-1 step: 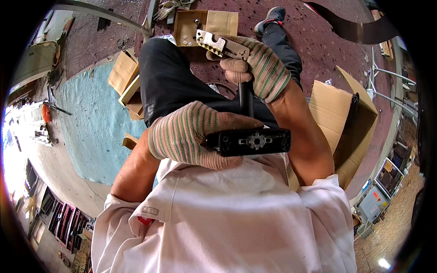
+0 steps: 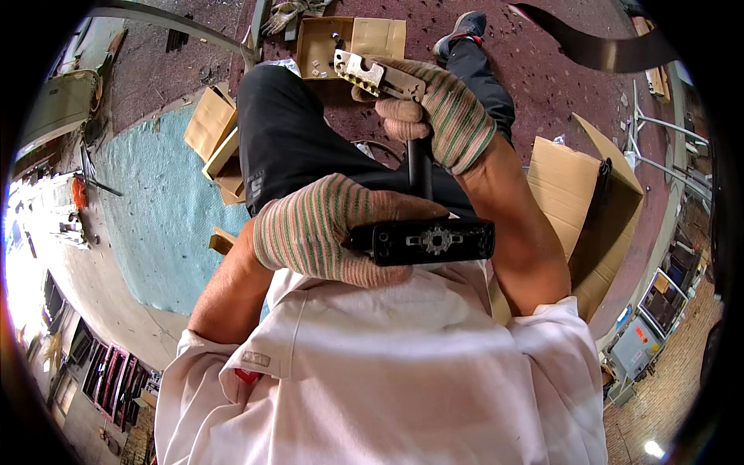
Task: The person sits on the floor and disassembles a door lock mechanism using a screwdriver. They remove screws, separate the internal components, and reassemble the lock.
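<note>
My left hand point(image 2: 333, 229), in a striped knit glove, is closed around a black oblong housing point(image 2: 380, 244) in front of my chest. A silver gear-shaped part point(image 2: 435, 240) sits in the housing's upturned face. Farther out, my right hand point(image 2: 442, 116), gloved likewise, grips a notched metal piece point(image 2: 360, 71) with a silver head, brass-coloured teeth along one edge and a duller arm. From beneath the right fingers a black bar point(image 2: 419, 170) runs down behind my left thumb. Whether it joins the housing or the metal piece is hidden.
An open cardboard box point(image 2: 314, 54) with small parts lies beyond my knees. More cardboard pieces point(image 2: 209, 128) lie at the left on a blue mat point(image 2: 147, 194). A large open carton point(image 2: 566, 186) stands at my right. Gloves point(image 2: 287, 14) rest near a metal frame point(image 2: 252, 46).
</note>
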A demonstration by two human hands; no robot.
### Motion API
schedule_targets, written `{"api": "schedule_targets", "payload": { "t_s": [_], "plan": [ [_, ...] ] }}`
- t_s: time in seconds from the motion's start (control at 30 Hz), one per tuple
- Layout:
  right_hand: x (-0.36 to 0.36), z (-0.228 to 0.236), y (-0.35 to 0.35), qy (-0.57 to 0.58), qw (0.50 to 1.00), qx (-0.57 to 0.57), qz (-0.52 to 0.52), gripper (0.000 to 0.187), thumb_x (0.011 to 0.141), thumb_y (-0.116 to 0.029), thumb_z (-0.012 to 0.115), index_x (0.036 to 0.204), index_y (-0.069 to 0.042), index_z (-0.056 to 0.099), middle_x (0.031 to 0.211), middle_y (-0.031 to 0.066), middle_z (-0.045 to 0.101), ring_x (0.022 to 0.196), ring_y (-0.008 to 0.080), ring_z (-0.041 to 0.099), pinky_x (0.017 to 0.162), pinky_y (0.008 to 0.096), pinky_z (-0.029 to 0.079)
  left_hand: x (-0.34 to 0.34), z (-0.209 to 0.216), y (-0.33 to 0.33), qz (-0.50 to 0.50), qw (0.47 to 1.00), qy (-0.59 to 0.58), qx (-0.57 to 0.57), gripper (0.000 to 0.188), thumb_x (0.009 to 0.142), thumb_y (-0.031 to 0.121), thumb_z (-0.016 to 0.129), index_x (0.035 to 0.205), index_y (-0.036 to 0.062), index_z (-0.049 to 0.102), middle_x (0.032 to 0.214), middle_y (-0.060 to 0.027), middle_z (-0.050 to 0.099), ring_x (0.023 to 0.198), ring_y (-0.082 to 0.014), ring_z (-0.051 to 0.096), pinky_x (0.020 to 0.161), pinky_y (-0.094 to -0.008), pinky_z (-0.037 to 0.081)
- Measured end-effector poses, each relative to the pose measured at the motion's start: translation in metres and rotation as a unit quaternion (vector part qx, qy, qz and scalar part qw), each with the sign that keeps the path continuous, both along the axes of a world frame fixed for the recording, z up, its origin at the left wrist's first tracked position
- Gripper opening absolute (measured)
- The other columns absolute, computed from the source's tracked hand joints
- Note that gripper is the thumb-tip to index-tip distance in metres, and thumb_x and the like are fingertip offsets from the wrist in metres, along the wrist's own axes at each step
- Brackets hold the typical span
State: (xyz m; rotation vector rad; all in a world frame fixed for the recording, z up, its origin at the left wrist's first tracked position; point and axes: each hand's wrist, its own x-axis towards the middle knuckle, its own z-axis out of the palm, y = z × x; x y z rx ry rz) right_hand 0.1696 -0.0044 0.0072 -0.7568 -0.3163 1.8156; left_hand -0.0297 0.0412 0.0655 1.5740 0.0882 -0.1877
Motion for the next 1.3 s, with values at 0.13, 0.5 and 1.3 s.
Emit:
{"api": "schedule_targets", "payload": {
  "t_s": [0.13,0.5,1.3],
  "plan": [
    [0.011,-0.006,0.002,0.016,0.999,0.034,-0.01,0.023,0.097,-0.009,0.051,0.116,0.0,0.06,0.096,0.0044,0.068,0.045,-0.0042,0.035,0.039,0.0144,0.029,0.002,-0.01,-0.007,0.032,0.999,-0.032,-0.029,0.078,0.071,0.037,0.086,0.134,0.0032,0.055,0.1,-0.0133,0.072,0.088,-0.022,0.07,0.082,-0.031,0.053],
    [0.02,-0.004,0.021,0.104,0.965,0.237,0.049,0.029,0.098,-0.016,0.051,0.123,-0.004,0.06,0.061,-0.0087,0.044,0.044,0.0004,0.028,0.041,0.0172,0.025,-0.013,-0.037,-0.01,0.313,0.917,0.082,-0.233,0.063,0.089,0.057,0.063,0.103,-0.0042,0.066,0.066,0.0078,0.048,0.059,-0.0014,0.039,0.053,-0.018,0.031],
    [0.019,0.037,0.021,-0.303,0.943,0.094,-0.104,0.024,0.098,-0.022,0.057,0.113,-0.004,0.064,0.097,0.0072,0.069,0.091,0.0164,0.067,0.077,0.0244,0.054,0.024,-0.049,-0.037,0.278,0.895,0.079,-0.341,0.037,0.099,0.04,0.054,0.093,0.0065,0.069,0.076,0.0023,0.063,0.069,-0.0043,0.056,0.061,-0.0228,0.046]
  ]
}}
